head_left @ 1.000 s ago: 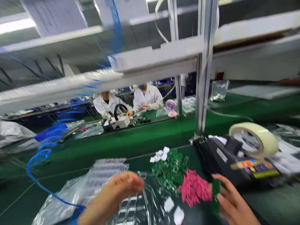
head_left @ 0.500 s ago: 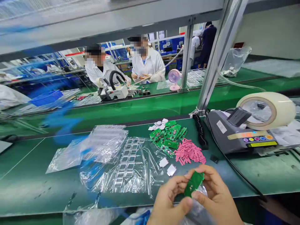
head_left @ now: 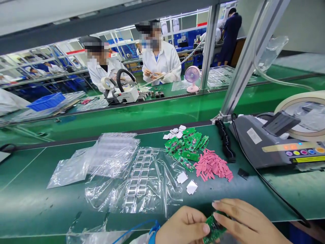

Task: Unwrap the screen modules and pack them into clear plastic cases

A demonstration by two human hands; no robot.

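Observation:
A green circuit board (head_left: pixel 213 231) with small parts on its face is at the bottom of the view. My left hand (head_left: pixel 184 225) pinches its left end, the thumb lying on the face. The fingers of my right hand (head_left: pixel 250 222) close over its right side; that thumb is hidden. A blue band (head_left: pixel 153 232) circles my left wrist. Beyond my hands lie two white pieces (head_left: pixel 191 187), a heap of pink strips (head_left: pixel 213 165) and a pile of green circuit boards (head_left: pixel 188 144). Several more white pieces (head_left: pixel 175 132) rest behind that pile.
Clear plastic trays (head_left: pixel 138 176) and stacked clear bags (head_left: pixel 111 154) cover the bench's left part. On the right stand a grey tape dispenser (head_left: pixel 254 142) with its cable and a black strip (head_left: pixel 224 142). Across a green divider, co-workers in white coats (head_left: pixel 162 61) sit near a pink fan (head_left: pixel 192 76).
The board between my hands has turned from its mostly bare side to a side with parts. Both hands sit lower in the view, and the right fingers now reach across the board.

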